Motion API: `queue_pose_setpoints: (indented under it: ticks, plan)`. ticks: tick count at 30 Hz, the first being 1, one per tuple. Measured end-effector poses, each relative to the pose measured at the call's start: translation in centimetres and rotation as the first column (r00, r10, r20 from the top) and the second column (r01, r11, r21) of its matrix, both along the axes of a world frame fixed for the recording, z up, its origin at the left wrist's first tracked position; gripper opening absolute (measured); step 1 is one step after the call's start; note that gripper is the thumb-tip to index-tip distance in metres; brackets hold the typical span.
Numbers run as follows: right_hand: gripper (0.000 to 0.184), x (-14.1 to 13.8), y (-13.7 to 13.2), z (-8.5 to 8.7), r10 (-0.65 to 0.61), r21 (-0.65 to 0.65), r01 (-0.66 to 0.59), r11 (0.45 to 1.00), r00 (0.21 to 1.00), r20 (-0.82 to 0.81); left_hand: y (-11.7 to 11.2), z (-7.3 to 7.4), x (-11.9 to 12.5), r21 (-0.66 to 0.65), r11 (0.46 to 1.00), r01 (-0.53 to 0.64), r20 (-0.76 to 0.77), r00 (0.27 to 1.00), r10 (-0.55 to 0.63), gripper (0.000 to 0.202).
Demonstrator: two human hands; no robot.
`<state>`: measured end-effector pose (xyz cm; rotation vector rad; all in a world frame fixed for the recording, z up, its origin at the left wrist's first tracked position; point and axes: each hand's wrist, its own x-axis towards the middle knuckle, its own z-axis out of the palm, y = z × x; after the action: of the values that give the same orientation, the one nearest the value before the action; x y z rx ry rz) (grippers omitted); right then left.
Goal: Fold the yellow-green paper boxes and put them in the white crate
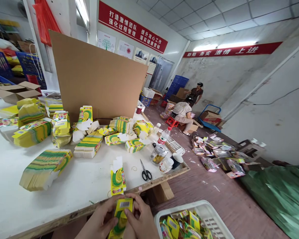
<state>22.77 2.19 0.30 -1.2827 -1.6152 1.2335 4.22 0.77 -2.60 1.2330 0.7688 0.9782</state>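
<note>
Between my two hands, just off the table's front edge, is a small yellow and green carton with a barcode on its upper part. My left hand grips its left side, the thumb pressed on its front. My right hand closes round the right side, thumb also on the front face. Straight ahead of the hands, a similar carton with raised white flaps lies on the table. To the right of that carton are black-handled scissors and a rubber band.
Bundled flat cartons cover much of the white table, before a tall cardboard sheet. A bottle, a clear jar and a dark mug stand near the right edge. A white basket holds cartons. Two people are beyond.
</note>
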Motion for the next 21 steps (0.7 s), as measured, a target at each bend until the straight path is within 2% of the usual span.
queue_pose_setpoints:
  ticks: [3,5,8,13,18,21]
  plan:
    - [0.027,-0.3,-0.1,-0.7,-0.054,0.089,0.041,0.995,0.989,0.139,0.0,-0.2,-0.1,-0.003,1.0,0.025,0.038,0.999,-0.025,0.053]
    - [0.034,-0.3,-0.2,-1.3,-0.05,0.119,0.028,0.993,0.982,0.183,0.0,-0.2,-0.1,-0.022,0.999,0.04,0.109,0.993,-0.038,0.055]
    - [0.046,-0.5,-0.3,-2.3,-0.029,0.119,0.004,0.993,0.978,0.205,0.0,-0.1,0.2,-0.036,0.998,0.052,0.198,0.979,-0.044,0.058]
    - [0.039,-0.6,-0.3,-3.4,-0.143,0.193,0.106,0.975,0.972,0.188,0.1,-0.1,0.1,-0.02,0.999,0.04,0.188,0.982,-0.036,0.058]
    - [0.036,-0.4,-0.2,-1.8,-0.072,0.216,0.06,0.975,0.996,0.05,0.6,1.0,-0.2,-0.071,0.996,0.045,0.216,0.976,-0.029,0.056]
    - [0.032,-0.6,-0.3,-0.4,-0.135,0.197,0.136,0.971,0.991,-0.018,0.4,2.1,1.1,-0.06,0.998,0.003,0.198,0.98,0.009,0.053]
